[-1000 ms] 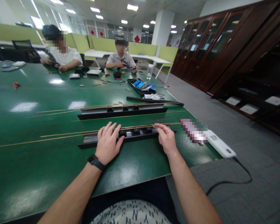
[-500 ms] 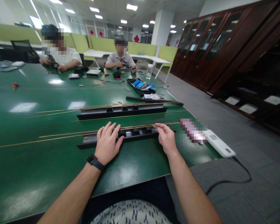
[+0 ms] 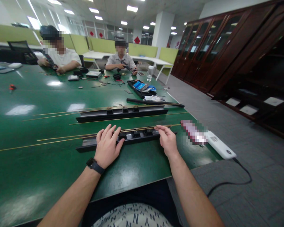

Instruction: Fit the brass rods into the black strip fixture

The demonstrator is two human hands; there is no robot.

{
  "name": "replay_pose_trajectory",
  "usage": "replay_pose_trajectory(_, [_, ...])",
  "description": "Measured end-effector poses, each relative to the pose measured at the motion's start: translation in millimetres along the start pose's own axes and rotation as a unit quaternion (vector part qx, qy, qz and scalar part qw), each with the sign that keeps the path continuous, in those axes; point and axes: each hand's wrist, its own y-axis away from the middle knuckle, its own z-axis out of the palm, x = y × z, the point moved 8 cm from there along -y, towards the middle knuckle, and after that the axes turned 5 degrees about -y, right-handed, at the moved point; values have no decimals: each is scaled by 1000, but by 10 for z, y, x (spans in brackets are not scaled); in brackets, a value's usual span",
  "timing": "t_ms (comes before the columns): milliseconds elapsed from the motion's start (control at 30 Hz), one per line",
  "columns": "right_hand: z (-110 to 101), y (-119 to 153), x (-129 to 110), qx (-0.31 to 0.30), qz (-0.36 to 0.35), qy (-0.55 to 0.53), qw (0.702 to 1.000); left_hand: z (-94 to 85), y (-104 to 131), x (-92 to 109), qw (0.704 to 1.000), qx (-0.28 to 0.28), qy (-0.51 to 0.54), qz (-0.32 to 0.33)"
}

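Left hand: palm down on the near rail, fingers long and loosely spread, thumb out at the front edge, nothing seen clasped. Right hand: thumb and index fingertips pinched together on the thin rods, other fingers curled; which rod sat between the tips, couldn't tell. Near rail was a long, straight dark channel, smooth, greyish inside, small blocky black pieces in it, lying in front of the person on the green tabletop (glossy, lots of glare). Thin rods were brass-coloured, slim, metallic-looking, running lengthwise over the rail and well out past its left end.

Far rail, same channel shape, lay beyond, more rods along it; a single rod lay between the two rails. Behind: smooth black bar, crumpled whitish cloth, black tray with shiny blue packets. Right side: pinkish-red flat slab, pixelated, next to a white rounded block with a black cable.
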Motion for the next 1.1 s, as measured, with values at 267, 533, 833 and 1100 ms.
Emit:
replay_pose_trajectory(267, [16,-6,6,-9,-6,9,1000,2,-2,-9,1000,2,15,-2])
replay_pose_trajectory(533, [-33,-29,32,12,-14,24,1000,1,-1,-3,1000,5,4,3])
replay_pose_trajectory(833, [-58,-31,23,19,-26,29,999,-1,3,-2,1000,7,1,1])
replay_pose_trajectory(1100, [-9,-15,13,-12,-24,31,999,-7,1,0,1000,9,4,3])
